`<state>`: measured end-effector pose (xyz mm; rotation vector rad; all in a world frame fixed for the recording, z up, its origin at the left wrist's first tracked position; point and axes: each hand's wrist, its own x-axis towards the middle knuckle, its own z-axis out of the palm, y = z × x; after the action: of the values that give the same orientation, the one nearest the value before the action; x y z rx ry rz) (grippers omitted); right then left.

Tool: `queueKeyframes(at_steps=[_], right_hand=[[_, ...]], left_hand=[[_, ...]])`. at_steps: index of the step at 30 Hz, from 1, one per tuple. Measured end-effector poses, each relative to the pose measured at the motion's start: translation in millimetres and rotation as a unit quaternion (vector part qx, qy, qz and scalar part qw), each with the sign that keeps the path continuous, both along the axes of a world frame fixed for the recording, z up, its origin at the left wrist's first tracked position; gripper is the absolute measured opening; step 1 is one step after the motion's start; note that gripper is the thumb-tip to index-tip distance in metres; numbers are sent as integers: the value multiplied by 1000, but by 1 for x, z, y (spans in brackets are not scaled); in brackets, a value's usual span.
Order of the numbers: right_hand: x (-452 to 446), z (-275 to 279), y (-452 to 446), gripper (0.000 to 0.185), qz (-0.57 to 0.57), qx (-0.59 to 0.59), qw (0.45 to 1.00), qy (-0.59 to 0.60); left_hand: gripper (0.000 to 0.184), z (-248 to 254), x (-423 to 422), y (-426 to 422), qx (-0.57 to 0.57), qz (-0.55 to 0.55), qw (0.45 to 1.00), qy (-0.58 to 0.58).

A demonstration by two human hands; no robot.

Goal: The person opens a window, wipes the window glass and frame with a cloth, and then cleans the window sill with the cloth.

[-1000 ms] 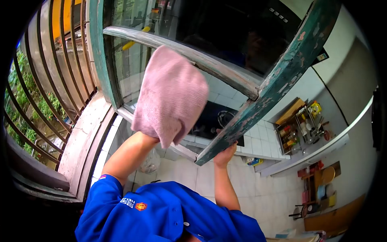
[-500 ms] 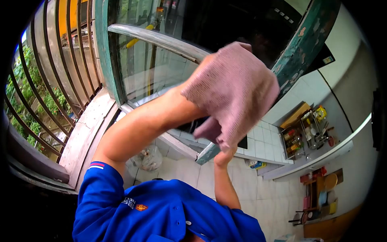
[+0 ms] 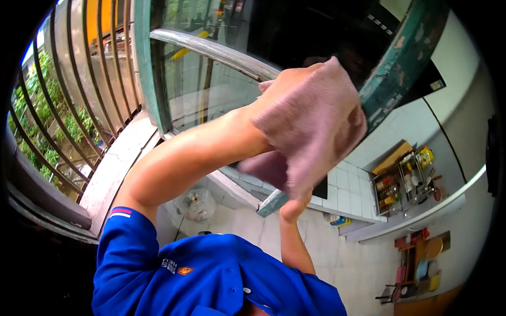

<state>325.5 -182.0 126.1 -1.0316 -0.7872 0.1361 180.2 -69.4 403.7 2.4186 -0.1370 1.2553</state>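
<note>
A pink cloth [image 3: 321,121] hangs over my left hand [image 3: 298,79], whose back shows while the cloth covers its fingers. The cloth lies across the lower right part of a green, peeling window frame [image 3: 400,63] with glass panes. Below the cloth, my right hand [image 3: 296,207] is at the frame's lower corner. The cloth and the frame hide most of its fingers.
Metal bars [image 3: 89,68] and a ledge [image 3: 124,150] are at the left. A clear plastic bag [image 3: 196,204] lies on the floor. A rack of bottles [image 3: 389,195] stands on the tiled counter [image 3: 348,184] at the right.
My left hand and the cloth have moved right, from the left pane to the frame's right side. My right hand remains at the lower corner. The view has shifted slightly.
</note>
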Motion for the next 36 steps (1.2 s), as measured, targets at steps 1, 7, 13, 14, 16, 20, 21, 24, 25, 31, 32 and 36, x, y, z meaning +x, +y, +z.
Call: queueKeyframes(at_steps=[1, 7, 13, 14, 16, 20, 21, 24, 25, 31, 32, 36], right_hand=[[-4, -1, 2, 50, 7, 38, 999, 31], [6, 5, -2, 54, 46, -3, 999, 28], [-5, 12, 8, 60, 63, 71, 993, 64], [-6, 13, 7, 60, 50, 56, 995, 57], [-11, 15, 5, 60, 40, 41, 995, 84], [-17, 19, 3, 59, 28, 50, 996, 68], [-20, 20, 3, 59, 23, 47, 995, 82], [-26, 26, 2, 59, 17, 36, 997, 59], [-26, 25, 2, 59, 14, 33, 998, 59], [-20, 21, 3, 65, 6, 41, 998, 53], [-18, 20, 3, 65, 2, 36, 998, 53], [-7, 9, 5, 61, 27, 52, 998, 32]], left_hand=[[39, 1, 0, 3, 50, 10, 998, -41], [37, -26, -19, 86, -42, -27, 986, -158], [43, -47, -59, 188, -291, -75, 946, -123], [45, -46, -64, 189, -318, -73, 937, -126], [48, -43, -76, 193, -368, -69, 918, -131], [39, -27, -101, 194, -118, 69, 982, -131], [37, -23, -111, 194, -96, 89, 984, -120], [31, -15, -130, 206, -126, 115, 982, -75], [28, -14, -135, 210, -139, 124, 981, -62], [17, -8, -161, 218, -129, 173, 976, -23], [16, -8, -164, 217, -123, 183, 975, -21], [12, -4, -176, 198, -77, 213, 973, -37]])
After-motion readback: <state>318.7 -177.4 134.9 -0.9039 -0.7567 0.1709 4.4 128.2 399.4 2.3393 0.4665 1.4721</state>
